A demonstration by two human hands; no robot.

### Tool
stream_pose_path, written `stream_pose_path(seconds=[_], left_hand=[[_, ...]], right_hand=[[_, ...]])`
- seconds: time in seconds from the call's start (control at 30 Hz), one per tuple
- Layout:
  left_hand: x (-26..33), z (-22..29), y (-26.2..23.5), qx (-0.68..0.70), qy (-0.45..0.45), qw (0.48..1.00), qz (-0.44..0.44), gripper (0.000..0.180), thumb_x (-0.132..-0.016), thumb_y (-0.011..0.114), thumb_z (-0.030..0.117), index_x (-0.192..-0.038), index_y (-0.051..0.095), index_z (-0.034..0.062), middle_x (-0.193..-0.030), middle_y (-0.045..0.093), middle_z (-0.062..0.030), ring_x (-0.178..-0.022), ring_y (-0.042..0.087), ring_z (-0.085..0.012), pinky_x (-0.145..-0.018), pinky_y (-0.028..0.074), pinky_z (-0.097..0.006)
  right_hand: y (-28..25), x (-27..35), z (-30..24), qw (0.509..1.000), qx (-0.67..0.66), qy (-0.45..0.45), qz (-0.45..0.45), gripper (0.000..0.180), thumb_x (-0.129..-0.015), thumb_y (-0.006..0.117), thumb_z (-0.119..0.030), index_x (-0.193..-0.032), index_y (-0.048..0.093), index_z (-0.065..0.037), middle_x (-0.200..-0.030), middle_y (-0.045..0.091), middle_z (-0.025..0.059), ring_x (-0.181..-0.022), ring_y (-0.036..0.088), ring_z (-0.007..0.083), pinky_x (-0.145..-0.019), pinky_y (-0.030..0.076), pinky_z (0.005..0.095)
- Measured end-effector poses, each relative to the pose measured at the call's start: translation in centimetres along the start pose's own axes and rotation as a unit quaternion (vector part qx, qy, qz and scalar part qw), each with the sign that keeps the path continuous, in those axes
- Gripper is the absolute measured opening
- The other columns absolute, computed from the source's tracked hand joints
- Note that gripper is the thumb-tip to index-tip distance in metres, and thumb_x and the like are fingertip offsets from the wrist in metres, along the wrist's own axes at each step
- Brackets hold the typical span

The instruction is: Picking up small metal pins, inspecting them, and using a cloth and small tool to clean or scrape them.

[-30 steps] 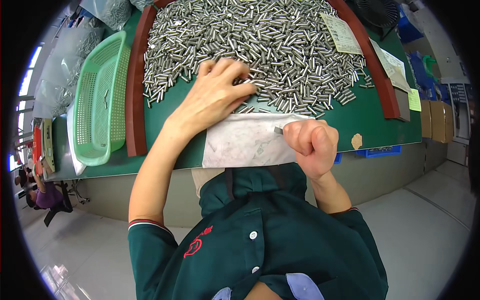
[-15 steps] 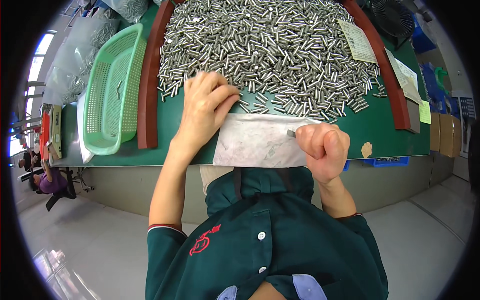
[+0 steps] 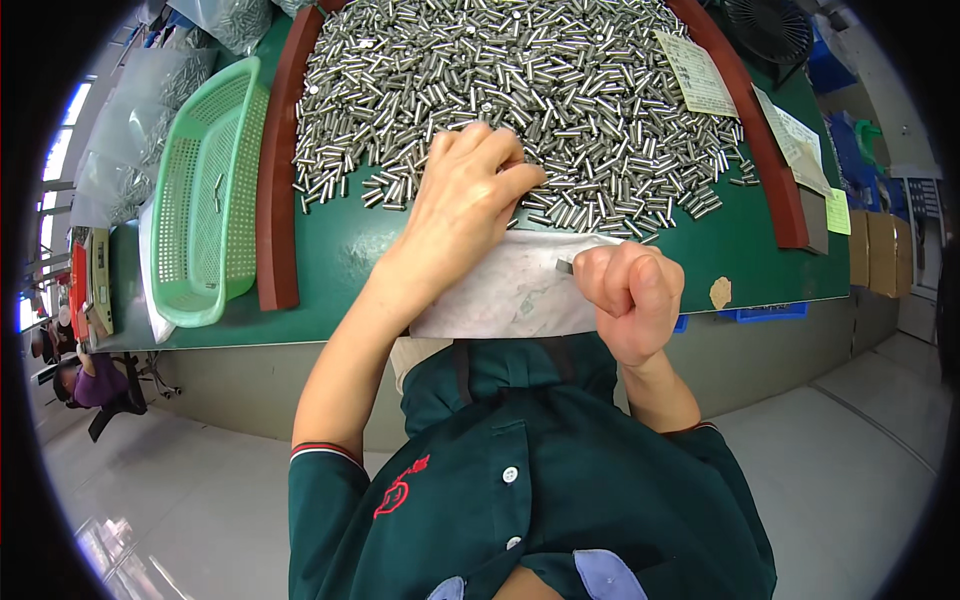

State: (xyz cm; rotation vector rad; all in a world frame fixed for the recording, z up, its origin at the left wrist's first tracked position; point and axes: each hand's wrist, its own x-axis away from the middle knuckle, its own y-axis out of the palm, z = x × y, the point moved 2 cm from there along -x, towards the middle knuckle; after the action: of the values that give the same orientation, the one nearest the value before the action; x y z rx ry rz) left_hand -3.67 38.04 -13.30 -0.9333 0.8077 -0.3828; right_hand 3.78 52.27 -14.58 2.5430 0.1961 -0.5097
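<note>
Many short shiny metal pins (image 3: 580,100) lie in a wide heap on the green tabletop (image 3: 345,250). My left hand (image 3: 470,195) bends over the near edge of the heap, fingers curled down and thumb toward the index finger. Its fingertips are hidden, so what they hold cannot be made out. A stained whitish cloth (image 3: 520,295) lies along the table's front edge, partly under my left wrist. My right hand (image 3: 635,300) is closed in a fist at the cloth's right end. From it a small flat grey metal piece (image 3: 565,266) sticks out to the left.
Dark red rails (image 3: 280,200) flank the heap. At the left stand a green perforated basket (image 3: 205,190) with a few pins in it and clear bags (image 3: 140,125) of pins. Paper slips (image 3: 695,75) lie at the right, near a black fan (image 3: 768,35). A seated person (image 3: 95,385) is far left.
My left hand has moved right along the near edge of the heap, fingers still curled. My right hand keeps its fist around the grey piece. The whole view has shifted slightly.
</note>
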Motion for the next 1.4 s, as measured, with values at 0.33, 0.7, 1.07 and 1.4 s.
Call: stream_pose_path(seconds=[0.33,0.7,1.07,1.4], left_hand=[[-1.1,-0.5,1.0,-0.059,0.076,0.994,-0.056,0.008,-0.066,0.060,0.005,-0.074,0.057,0.0055,-0.074,0.048,-0.0028,-0.073,0.046,-0.0184,-0.068,0.033,-0.031],[-0.4,-1.3,-0.2,-0.001,-0.025,1.000,-0.003,0.007,-0.072,0.057,0.003,-0.074,0.052,0.0056,-0.074,0.050,-0.0042,-0.073,0.046,-0.0208,-0.068,0.031,-0.031],[8.6,-1.3,-7.1,0.519,-0.424,0.714,0.203,0.014,-0.082,0.056,0.015,-0.083,0.056,0.0011,-0.074,0.054,-0.0008,-0.061,0.039,-0.0031,-0.055,0.030,-0.017],[25.3,1.2,-14.9,0.348,-0.521,0.631,0.458,0.016,-0.083,0.054,0.015,-0.087,0.059,-0.0002,-0.075,0.058,-0.0029,-0.062,0.040,-0.0053,-0.058,0.034,-0.018]], right_hand=[[-0.1,0.0,-0.2,1.000,0.029,0.001,0.007,0.045,-0.091,0.033,-0.026,-0.051,0.031,-0.006,-0.042,0.025,-0.0008,-0.037,0.020,0.0094,-0.039,0.018,0.0264],[-1.0,-0.1,0.0,1.000,-0.021,0.009,0.020,0.039,-0.089,0.036,-0.016,-0.051,0.032,-0.005,-0.045,0.030,-0.0003,-0.041,0.026,0.0083,-0.041,0.021,0.0247],[-0.2,0.4,0.3,0.997,-0.056,0.015,0.053,0.035,-0.085,0.032,-0.007,-0.051,0.028,-0.006,-0.045,0.028,0.0014,-0.041,0.021,0.0098,-0.041,0.018,0.0267],[0.4,-0.1,0.5,0.996,-0.070,0.062,-0.015,0.038,-0.091,0.027,-0.023,-0.055,0.027,-0.012,-0.047,0.021,-0.0028,-0.043,0.017,0.0079,-0.044,0.018,0.0242]])
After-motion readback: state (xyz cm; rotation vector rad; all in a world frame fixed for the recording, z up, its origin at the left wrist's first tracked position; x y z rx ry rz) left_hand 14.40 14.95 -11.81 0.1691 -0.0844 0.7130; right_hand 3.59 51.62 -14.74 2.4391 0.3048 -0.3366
